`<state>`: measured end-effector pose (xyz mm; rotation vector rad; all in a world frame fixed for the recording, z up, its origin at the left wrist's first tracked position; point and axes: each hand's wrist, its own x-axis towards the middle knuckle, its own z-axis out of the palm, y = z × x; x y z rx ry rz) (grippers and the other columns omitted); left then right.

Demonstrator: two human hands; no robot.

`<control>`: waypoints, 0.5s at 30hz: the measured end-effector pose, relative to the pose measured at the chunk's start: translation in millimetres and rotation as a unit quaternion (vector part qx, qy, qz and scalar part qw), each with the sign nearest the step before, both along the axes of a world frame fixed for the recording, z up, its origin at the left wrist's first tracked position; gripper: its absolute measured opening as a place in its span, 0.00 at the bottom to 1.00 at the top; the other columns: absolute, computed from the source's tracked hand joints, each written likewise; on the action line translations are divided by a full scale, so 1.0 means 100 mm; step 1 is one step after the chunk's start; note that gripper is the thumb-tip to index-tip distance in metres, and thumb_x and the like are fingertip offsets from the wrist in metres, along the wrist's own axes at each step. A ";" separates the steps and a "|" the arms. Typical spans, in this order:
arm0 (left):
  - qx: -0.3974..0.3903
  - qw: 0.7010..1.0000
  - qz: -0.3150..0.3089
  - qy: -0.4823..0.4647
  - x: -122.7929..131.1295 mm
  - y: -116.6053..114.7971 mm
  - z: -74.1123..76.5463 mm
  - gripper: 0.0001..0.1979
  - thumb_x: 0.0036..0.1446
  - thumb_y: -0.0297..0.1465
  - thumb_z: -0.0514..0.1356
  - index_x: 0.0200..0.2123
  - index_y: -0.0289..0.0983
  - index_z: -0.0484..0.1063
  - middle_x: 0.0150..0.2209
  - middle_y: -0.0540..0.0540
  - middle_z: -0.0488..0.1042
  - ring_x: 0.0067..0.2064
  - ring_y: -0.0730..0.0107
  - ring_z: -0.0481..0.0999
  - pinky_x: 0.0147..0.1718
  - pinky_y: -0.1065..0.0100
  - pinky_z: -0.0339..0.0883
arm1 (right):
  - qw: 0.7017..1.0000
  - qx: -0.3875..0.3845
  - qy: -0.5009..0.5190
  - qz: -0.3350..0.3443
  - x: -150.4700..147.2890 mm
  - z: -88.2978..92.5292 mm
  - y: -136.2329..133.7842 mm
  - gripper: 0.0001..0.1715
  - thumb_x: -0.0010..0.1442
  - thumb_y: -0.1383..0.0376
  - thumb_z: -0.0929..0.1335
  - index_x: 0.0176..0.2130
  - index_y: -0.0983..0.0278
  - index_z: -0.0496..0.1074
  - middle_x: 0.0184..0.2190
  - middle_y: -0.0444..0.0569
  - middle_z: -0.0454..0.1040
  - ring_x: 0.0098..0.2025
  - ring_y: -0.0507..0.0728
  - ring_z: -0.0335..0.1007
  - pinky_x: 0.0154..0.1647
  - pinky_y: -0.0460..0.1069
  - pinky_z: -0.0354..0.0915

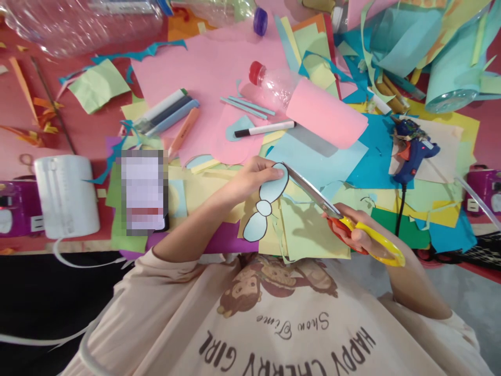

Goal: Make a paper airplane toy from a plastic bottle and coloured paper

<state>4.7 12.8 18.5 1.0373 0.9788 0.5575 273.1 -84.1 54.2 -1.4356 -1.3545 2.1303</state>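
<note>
My left hand [260, 175] pinches a light blue paper bow [256, 224] by its upper loop. Black outlines run round the bow's two loops and its pale round middle. In my right hand [352, 224] is a pair of scissors [313, 193] with one yellow and one red handle. The blades look closed or nearly so, and their tips touch or almost touch the edge of the bow's upper loop. A thin curled paper strip [278, 237] hangs below the bow, over pale yellow-green sheets [317, 230].
A bottle wrapped in pink paper [326, 112], a black-and-white marker [266, 129] and several pens [168, 112] lie beyond my hands. To the right, a blue glue gun [415, 151] trails a cord. A phone [143, 190] and white power bank-like box [66, 196] sit left.
</note>
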 end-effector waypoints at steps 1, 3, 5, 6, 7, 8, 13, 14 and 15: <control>-0.003 1.000 0.000 0.002 0.00 0.00 0.01 0.17 0.48 0.35 0.60 0.14 0.36 0.60 0.14 0.52 0.60 0.16 0.82 0.57 0.15 0.76 0.50 | 1.000 -0.003 0.002 0.003 0.01 -0.01 0.00 0.45 0.50 0.32 0.65 0.52 0.62 0.65 0.25 0.39 0.56 0.20 0.46 0.44 0.15 0.44 0.43; -0.010 1.000 -0.003 0.004 0.00 0.01 0.02 0.17 0.49 0.34 0.60 0.14 0.36 0.60 0.14 0.52 0.59 0.16 0.83 0.57 0.15 0.76 0.50 | 1.000 -0.003 0.005 0.011 0.03 -0.03 -0.01 0.45 0.51 0.32 0.65 0.53 0.61 0.64 0.26 0.39 0.57 0.21 0.47 0.45 0.15 0.44 0.44; -0.021 1.000 -0.007 0.009 0.00 0.01 0.04 0.17 0.49 0.32 0.59 0.13 0.36 0.60 0.13 0.53 0.58 0.15 0.83 0.57 0.15 0.76 0.50 | 1.000 0.002 0.003 0.016 0.06 -0.04 -0.01 0.47 0.50 0.31 0.64 0.53 0.61 0.64 0.27 0.41 0.58 0.22 0.47 0.46 0.15 0.44 0.45; -0.025 1.000 -0.010 0.011 0.01 0.02 0.05 0.17 0.50 0.31 0.59 0.13 0.35 0.60 0.13 0.53 0.57 0.15 0.83 0.56 0.15 0.76 0.50 | 1.000 0.004 0.003 0.018 0.06 -0.05 -0.01 0.47 0.50 0.30 0.64 0.53 0.61 0.64 0.27 0.41 0.58 0.22 0.47 0.46 0.15 0.44 0.45; -0.028 0.999 -0.012 0.010 0.01 0.02 0.05 0.17 0.50 0.31 0.59 0.13 0.35 0.60 0.13 0.53 0.57 0.15 0.83 0.56 0.15 0.76 0.51 | 1.000 0.003 0.002 0.019 0.07 -0.05 -0.02 0.48 0.49 0.30 0.63 0.53 0.61 0.64 0.28 0.41 0.58 0.23 0.48 0.47 0.15 0.44 0.46; -0.029 0.999 -0.015 0.007 0.01 0.02 0.05 0.16 0.49 0.31 0.59 0.13 0.35 0.60 0.13 0.53 0.57 0.15 0.83 0.56 0.15 0.76 0.50 | 1.000 -0.001 0.004 0.020 0.08 -0.05 -0.02 0.48 0.49 0.30 0.63 0.54 0.61 0.64 0.28 0.41 0.57 0.23 0.48 0.46 0.15 0.44 0.46; -0.024 0.999 -0.036 -0.010 -0.01 0.03 0.04 0.15 0.47 0.32 0.60 0.13 0.36 0.61 0.13 0.53 0.57 0.16 0.82 0.56 0.15 0.76 0.49 | 1.000 -0.016 0.005 0.020 0.10 -0.04 -0.03 0.46 0.50 0.31 0.65 0.53 0.60 0.64 0.28 0.41 0.57 0.23 0.47 0.45 0.15 0.45 0.46; -0.023 0.999 -0.042 -0.009 -0.01 0.03 0.04 0.15 0.46 0.32 0.60 0.13 0.36 0.61 0.13 0.53 0.57 0.16 0.82 0.55 0.14 0.76 0.48 | 1.000 -0.020 0.002 0.019 0.11 -0.04 -0.04 0.45 0.50 0.32 0.65 0.53 0.60 0.65 0.27 0.41 0.57 0.22 0.47 0.45 0.15 0.45 0.45; -0.021 0.999 -0.048 -0.009 -0.02 0.03 0.04 0.15 0.46 0.33 0.60 0.13 0.36 0.61 0.13 0.53 0.56 0.16 0.82 0.55 0.14 0.75 0.48 | 0.999 -0.027 0.000 0.019 0.12 -0.05 -0.04 0.44 0.50 0.33 0.66 0.52 0.60 0.65 0.27 0.40 0.57 0.22 0.47 0.44 0.15 0.45 0.45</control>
